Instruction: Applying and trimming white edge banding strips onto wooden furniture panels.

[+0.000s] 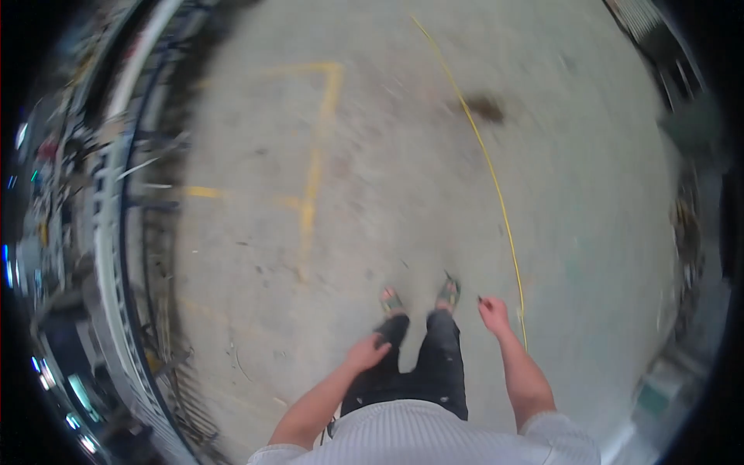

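Observation:
My left hand point(367, 353) hangs in front of my left thigh, over the dark trousers point(442, 364). Its fingers look loosely apart, and I see nothing held in them. Out to the right of my legs, my right hand point(494, 315) is closed, with the tip of a small dark thing point(480, 299) poking out past the fingers. That thing is too small and blurred to name. Beyond the hands, my feet in sandals point(448, 293) stand on the grey concrete floor point(403, 194).
A thin yellow cord or hose point(496, 182) runs along the floor to the right of my feet. Yellow painted lines point(314, 174) mark the floor ahead left. A long metal frame point(116, 232) lines the left side. Dark equipment point(690, 124) stands at the far right.

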A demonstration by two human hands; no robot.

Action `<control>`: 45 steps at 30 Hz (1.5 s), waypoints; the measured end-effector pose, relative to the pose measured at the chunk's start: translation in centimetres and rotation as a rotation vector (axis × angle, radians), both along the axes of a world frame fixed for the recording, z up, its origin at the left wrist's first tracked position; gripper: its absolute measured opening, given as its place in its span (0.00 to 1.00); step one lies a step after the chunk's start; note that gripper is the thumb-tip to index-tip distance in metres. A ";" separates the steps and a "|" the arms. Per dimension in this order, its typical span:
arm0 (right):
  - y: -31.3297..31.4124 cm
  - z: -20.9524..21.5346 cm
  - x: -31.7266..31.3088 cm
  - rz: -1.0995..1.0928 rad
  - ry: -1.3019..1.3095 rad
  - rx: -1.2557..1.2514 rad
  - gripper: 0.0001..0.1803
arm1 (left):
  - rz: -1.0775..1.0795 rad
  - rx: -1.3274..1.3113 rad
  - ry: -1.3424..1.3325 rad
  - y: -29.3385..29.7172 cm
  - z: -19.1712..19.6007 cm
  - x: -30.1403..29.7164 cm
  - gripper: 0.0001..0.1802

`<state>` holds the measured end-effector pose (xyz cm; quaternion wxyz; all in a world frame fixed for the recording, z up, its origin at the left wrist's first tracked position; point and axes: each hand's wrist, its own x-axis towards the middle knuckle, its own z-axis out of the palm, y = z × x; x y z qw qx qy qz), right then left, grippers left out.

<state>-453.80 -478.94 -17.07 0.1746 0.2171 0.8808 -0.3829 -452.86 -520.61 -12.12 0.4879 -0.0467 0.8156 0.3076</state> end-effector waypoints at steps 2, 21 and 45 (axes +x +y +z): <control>-1.6 1.9 -0.7 0.056 0.075 0.114 0.09 | 0.113 0.027 0.070 -3.5 4.5 -3.2 0.34; -39.0 21.7 -58.3 0.485 0.581 -0.095 0.04 | 0.687 -0.326 0.172 -44.0 7.9 -27.7 0.35; -79.3 40.1 -116.9 0.426 0.938 -0.430 0.10 | 0.503 0.085 0.733 -70.1 22.6 -111.9 0.30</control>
